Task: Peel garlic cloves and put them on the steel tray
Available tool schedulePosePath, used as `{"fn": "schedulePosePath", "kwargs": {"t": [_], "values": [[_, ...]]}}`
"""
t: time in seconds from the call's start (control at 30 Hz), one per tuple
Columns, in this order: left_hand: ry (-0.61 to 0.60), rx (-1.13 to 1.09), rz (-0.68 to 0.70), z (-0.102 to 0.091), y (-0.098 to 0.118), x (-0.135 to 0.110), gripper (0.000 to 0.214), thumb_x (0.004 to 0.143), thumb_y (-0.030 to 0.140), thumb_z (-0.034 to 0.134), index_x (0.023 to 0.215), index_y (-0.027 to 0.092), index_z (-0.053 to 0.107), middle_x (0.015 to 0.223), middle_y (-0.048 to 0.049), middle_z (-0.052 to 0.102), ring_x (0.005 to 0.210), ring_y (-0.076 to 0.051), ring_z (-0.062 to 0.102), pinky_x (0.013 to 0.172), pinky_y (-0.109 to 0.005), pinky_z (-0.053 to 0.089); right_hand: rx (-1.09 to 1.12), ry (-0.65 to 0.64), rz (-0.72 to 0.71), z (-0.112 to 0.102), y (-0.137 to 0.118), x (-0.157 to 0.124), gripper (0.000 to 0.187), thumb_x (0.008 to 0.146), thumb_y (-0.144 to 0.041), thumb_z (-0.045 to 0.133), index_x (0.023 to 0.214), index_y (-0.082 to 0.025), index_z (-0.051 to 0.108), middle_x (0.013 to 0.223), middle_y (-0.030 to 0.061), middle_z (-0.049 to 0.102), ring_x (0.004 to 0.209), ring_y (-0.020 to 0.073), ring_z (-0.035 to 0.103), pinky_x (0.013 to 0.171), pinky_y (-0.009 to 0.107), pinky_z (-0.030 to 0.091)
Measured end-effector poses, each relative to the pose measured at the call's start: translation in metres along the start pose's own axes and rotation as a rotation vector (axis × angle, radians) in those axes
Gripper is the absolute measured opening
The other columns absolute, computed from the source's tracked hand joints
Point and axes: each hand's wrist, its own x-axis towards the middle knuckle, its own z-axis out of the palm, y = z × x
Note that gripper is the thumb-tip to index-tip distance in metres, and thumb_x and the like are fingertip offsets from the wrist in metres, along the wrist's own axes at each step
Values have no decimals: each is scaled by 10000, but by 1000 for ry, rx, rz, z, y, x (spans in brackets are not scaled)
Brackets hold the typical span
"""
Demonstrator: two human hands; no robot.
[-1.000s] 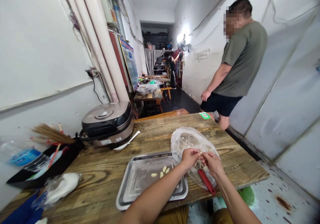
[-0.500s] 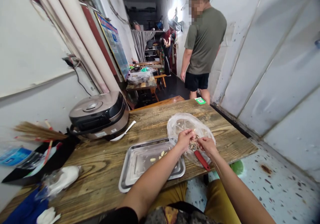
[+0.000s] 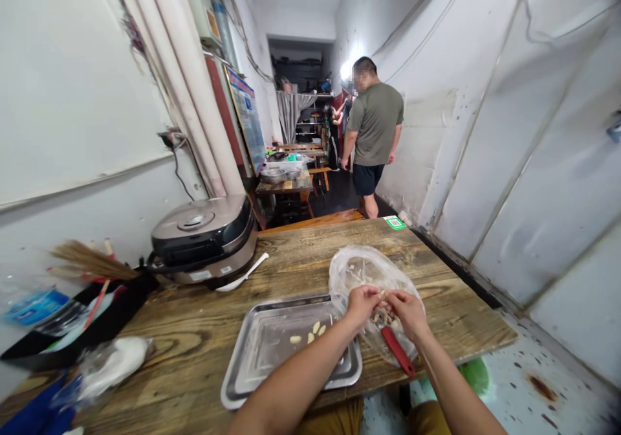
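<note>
My left hand (image 3: pixel 365 305) and my right hand (image 3: pixel 406 311) meet over a clear plastic bag (image 3: pixel 352 268), fingertips pinched together on a small pale garlic clove (image 3: pixel 383 293). Garlic skins and pieces (image 3: pixel 383 317) lie in the bag below my fingers. A red-handled tool (image 3: pixel 398 351) rests on the bag's near side; its working end is hidden among the scraps. To the left sits a shallow metal tray (image 3: pixel 257 315) holding several peeled garlic cloves (image 3: pixel 316 327), with my left forearm across its near right part.
A rice cooker (image 3: pixel 204 234) stands at the table's back left beside a white spoon (image 3: pixel 245 273). A black holder (image 3: pixel 121 296) with chopsticks and a white bundle in plastic (image 3: pixel 116 364) are at far left. One person (image 3: pixel 378 121) walks in the aisle; another stands farther back.
My hands have drawn closer together, with the right fingertips now meeting the left at the clove. The person in the aisle has moved farther away. The camera view has tilted up slightly.
</note>
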Motion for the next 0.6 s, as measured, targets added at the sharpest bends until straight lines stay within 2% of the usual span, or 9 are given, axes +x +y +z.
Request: {"fn": "schedulePosePath", "kwargs": {"t": [0.27, 0.6], "values": [[-16, 69, 70, 1, -8, 5, 259, 570, 305, 744, 687, 140, 583, 541, 16, 580, 474, -103, 531, 499, -228, 420, -2, 15, 23, -1, 1, 1, 213, 541, -328, 678, 641, -141, 662, 466, -22, 563, 406, 86, 435, 424, 208, 325], [-12, 134, 71, 3, -13, 4, 145, 606, 206, 682, 701, 145, 591, 586, 12, 584, 486, -116, 545, 498, -247, 445, -77, 90, 54, -1, -5, 0, 246, 505, -374, 680, 560, -142, 620, 375, -43, 480, 354, 76, 370, 375, 207, 274]]}}
